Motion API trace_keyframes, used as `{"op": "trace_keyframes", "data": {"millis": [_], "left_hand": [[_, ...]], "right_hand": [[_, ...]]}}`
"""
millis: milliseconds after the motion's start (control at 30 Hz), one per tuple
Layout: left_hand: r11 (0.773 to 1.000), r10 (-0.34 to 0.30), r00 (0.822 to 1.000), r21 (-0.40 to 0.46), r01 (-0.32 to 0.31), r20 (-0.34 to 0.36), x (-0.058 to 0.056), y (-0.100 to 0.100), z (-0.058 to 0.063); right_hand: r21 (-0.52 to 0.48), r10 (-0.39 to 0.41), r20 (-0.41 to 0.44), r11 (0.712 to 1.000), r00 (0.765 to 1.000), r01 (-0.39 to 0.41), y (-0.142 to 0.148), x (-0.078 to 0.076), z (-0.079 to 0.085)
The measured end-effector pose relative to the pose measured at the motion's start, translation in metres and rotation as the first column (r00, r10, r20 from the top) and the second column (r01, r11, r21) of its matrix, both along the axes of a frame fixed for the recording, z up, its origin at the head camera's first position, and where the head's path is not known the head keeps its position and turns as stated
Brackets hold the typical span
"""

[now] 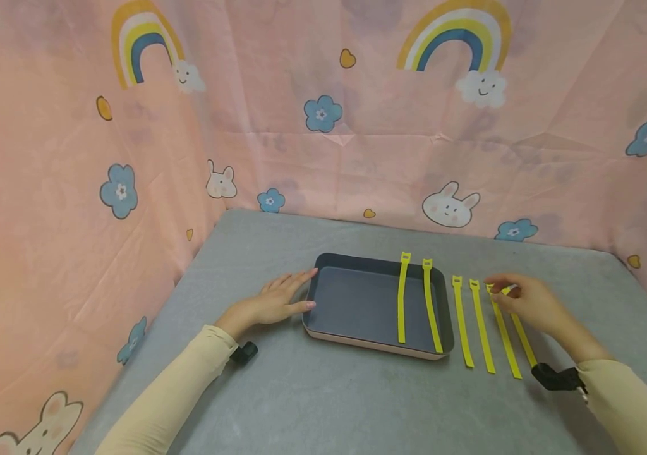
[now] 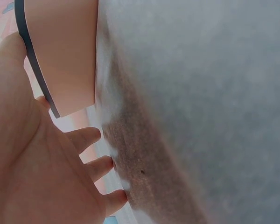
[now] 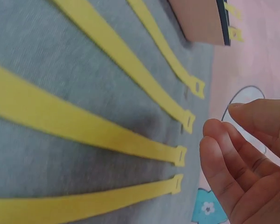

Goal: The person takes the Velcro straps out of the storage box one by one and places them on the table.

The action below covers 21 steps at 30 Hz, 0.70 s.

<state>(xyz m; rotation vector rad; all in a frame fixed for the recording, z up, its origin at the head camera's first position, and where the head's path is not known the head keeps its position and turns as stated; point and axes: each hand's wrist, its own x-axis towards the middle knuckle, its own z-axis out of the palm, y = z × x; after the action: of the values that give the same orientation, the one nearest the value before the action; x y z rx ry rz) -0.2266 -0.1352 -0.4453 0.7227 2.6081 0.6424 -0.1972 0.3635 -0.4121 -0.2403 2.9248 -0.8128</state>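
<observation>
A shallow rectangular tray (image 1: 352, 303) sits on the grey surface (image 1: 357, 404) just right of a person's left grip (image 1: 269, 305), its opening facing up and its long axis running left to right, dropping slightly toward the near right corner. The tray is dark grey inside and pinkish outside, with rounded corners. The left grip is spread open, palm beside the tray, thumb and index finger touching its left rim, clasping nothing.

Two yellow straps (image 1: 401, 303) lie across the tray's right part, well right of the left grip, their slotted heads poking past the far rim and their plain tails reaching the near side. Four more yellow straps (image 1: 481, 325) lie on the surface beneath the right grip (image 1: 534, 303) and to its left, side by side and separate. Their heads point away from the person, their long axes running far to near with the tails slanting rightward. All are flat, narrow and bright yellow.

The right grip hovers near the heads of the two rightmost straps, fingers loosely bent, thumb apart from the fingertips, with nothing held. A pink printed cloth (image 1: 278, 38) hangs beyond both grips.
</observation>
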Motion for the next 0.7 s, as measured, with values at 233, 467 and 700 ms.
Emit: {"op": "trace_keyframes", "data": {"millis": [233, 467, 700], "left_hand": [[1.0, 0.0, 1.0, -0.01, 0.0, 0.003, -0.001, 0.0, 0.001], [1.0, 0.012, 1.0, -0.018, -0.012, 0.006, -0.003, 0.0, -0.002], [1.0, 0.017, 1.0, -0.021, -0.017, 0.009, -0.003, 0.001, -0.002]], "right_hand": [[-0.02, 0.001, 0.022, 1.0, 1.0, -0.001, -0.01, -0.004, 0.001], [-0.027, 0.014, 0.014, 1.0, 1.0, -0.014, -0.019, -0.008, 0.002], [-0.051, 0.028, -0.003, 0.998, 1.0, -0.028, -0.03, -0.012, 0.007]]}}
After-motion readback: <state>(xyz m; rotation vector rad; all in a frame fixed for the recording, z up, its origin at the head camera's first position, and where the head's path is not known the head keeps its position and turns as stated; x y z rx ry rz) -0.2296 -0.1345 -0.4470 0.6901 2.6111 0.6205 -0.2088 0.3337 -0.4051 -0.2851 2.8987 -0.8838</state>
